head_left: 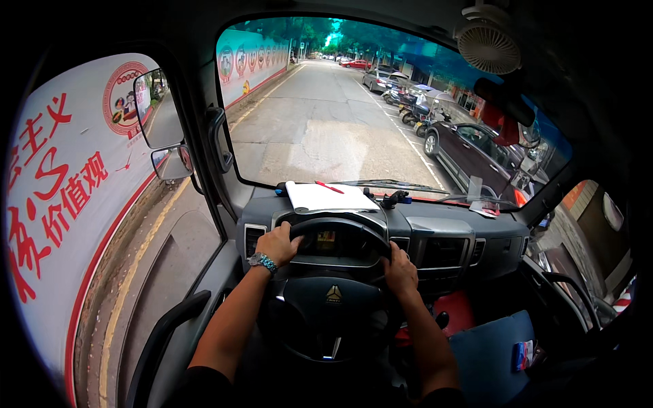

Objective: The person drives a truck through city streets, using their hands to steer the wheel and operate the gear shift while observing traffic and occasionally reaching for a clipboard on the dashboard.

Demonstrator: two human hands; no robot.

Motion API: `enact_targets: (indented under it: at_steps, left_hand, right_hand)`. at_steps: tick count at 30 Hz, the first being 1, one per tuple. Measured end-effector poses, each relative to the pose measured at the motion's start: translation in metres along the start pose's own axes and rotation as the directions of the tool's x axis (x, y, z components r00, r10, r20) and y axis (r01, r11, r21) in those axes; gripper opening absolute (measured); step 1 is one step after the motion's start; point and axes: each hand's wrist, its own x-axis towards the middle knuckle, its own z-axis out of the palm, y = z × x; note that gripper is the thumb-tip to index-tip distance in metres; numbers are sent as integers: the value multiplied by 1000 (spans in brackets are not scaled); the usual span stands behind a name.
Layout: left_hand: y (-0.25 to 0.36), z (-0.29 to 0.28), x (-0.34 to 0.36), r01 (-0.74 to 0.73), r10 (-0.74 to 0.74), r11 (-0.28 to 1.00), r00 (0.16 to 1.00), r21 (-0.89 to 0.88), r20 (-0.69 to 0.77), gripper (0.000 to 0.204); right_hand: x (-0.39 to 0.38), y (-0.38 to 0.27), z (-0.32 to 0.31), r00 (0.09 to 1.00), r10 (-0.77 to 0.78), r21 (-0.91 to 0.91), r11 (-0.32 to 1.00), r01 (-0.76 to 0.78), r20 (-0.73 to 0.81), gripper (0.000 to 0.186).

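Note:
A large black steering wheel [333,223] fills the lower middle of the view. At its upper left rim my left hand [277,245] is closed round it, a watch with a blue-green band [262,261] on the wrist. My right hand [400,270] grips the rim at the upper right. Behind the wheel the instrument panel [326,243] is lit and partly covered by the rim. On top of the dashboard lies a white paper pad [320,198] with a red pen [329,187] on it.
Through the windshield a grey road [309,102] runs ahead. A printed white wall [68,136] lines the left side. Parked along the right are a dark car [469,146] and several motorbikes [422,112]. A side mirror [158,112], a fan [488,44] and a blue seat [486,353] surround me.

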Motion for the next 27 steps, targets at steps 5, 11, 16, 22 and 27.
enact_targets:
  at_steps: [5,11,16,22,27]
  left_hand:
    - [2,0,-1,20,-20,1000,1000,-7,-20,47]
    - [3,0,1,15,-15,1000,1000,12,-4,46]
    - [3,2,2,16,-15,999,1000,30,-16,44]
    - [2,0,9,-7,7,999,1000,44,-3,47]
    - [7,1,6,8,-8,1000,1000,30,18,48]
  right_hand:
    - [6,5,4,998,-48,-17,999,48,-46,54]
    - [0,12,8,998,-43,31,999,45,-39,57]
    - [-6,7,9,998,-19,57,998,23,-65,56]
    - [-6,7,6,999,-2,58,998,4,-44,56]
    - [-3,9,4,1000,16,55,998,-15,-20,56]
